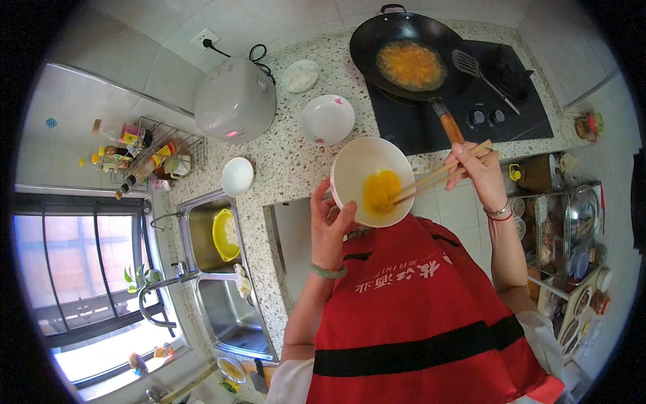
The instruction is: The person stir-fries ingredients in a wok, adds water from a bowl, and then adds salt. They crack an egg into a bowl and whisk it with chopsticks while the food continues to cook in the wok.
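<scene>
My left hand (328,227) is closed around the side of a white bowl (356,163), thumb at its near rim. The bowl is tilted, and beaten yellow egg (382,192) pools inside it. A pair of wooden chopsticks (431,178) is gripped in my right hand (482,174), their tips dipping into the egg. Beyond the bowl, a black wok (367,48) sits on the stove (398,129), with orange-red food in liquid (410,66) at its bottom. The wok's wooden handle (449,126) points toward my right hand. A slotted turner (467,63) lies at the wok's right.
Left of the stove stand a flower-patterned white bowl (328,120), a dish of white food (300,77), a rice cooker (237,99) and a small white bowl (237,176). The sink (232,326) at left holds a yellow colander (221,237). Bottles fill a wire rack (192,145).
</scene>
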Tool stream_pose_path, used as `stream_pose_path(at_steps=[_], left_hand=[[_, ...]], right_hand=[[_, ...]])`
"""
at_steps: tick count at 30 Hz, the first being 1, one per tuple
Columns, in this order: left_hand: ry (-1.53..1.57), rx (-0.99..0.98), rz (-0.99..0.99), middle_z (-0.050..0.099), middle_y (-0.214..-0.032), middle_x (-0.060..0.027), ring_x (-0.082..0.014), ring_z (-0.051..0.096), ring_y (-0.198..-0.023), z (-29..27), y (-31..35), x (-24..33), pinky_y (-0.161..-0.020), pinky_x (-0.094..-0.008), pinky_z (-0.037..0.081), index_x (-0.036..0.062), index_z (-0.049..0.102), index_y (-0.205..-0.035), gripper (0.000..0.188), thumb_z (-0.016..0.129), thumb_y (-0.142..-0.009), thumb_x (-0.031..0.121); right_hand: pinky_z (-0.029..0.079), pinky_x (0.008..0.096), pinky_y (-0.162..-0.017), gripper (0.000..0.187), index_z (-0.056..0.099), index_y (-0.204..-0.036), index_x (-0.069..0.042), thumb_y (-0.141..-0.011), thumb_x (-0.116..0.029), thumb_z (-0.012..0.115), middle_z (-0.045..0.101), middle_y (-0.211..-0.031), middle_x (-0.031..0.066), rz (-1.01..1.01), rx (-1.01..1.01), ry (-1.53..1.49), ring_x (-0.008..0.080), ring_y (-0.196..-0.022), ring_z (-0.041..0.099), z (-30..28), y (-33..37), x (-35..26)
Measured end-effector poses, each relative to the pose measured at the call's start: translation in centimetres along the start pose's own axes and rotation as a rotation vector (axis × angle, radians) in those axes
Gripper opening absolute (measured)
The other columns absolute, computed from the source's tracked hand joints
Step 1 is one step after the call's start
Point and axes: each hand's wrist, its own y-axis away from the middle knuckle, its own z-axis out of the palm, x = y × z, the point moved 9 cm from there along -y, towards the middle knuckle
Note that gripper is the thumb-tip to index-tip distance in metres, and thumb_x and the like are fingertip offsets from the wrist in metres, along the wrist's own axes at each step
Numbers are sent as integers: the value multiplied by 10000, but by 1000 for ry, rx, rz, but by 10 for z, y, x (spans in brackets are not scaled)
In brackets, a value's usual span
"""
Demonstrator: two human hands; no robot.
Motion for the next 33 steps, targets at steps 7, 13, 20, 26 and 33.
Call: stream_pose_path(at_steps=[7, 13, 20, 26, 33], left_hand=[[17, -9, 0, 500, -1222, -163, -273, 564, -1084, -1, 0, -4, -792, -392, 550, 86, 257, -1408, 706, 653, -850, 260], [12, 10, 19, 507, -1219, -161, -271, 570, -1078, -3, 2, -4, -782, -385, 555, 85, 247, -1410, 696, 639, -856, 241], [-4, 10, -6, 504, -1236, -152, -260, 564, -1081, -4, 3, -7, -770, -376, 550, 91, 252, -1403, 672, 628, -865, 233], [10, 17, 2, 498, -1253, -148, -261, 557, -1088, 0, 5, -5, -788, -379, 541, 97, 259, -1400, 663, 626, -864, 231], [79, 42, 12, 512, -1141, -125, -196, 566, -995, 0, 5, -4, -732, -303, 541, 103, 303, -1391, 654, 663, -853, 192]], right_hand=[[512, 233, -510, 343, 637, -832, 18, -938, -300, 567, 631, -716, 84, 43, -52, 14, 152, -539, 622, 7, 5, 3], [512, 236, -507, 343, 630, -817, 13, -937, -302, 567, 629, -714, 83, 9, -58, 60, 154, -527, 617, 4, 7, -2], [496, 233, -485, 332, 624, -808, 5, -939, -294, 563, 619, -675, 75, -4, -11, -15, 155, -506, 609, 1, 9, -2], [475, 228, -458, 328, 622, -800, -2, -940, -292, 561, 614, -654, 73, -20, 25, -21, 156, -507, 610, -6, 9, 0], [492, 225, -473, 319, 624, -803, 4, -950, -268, 546, 616, -650, 80, 2, 6, -24, 153, -539, 629, -6, 10, 0]])
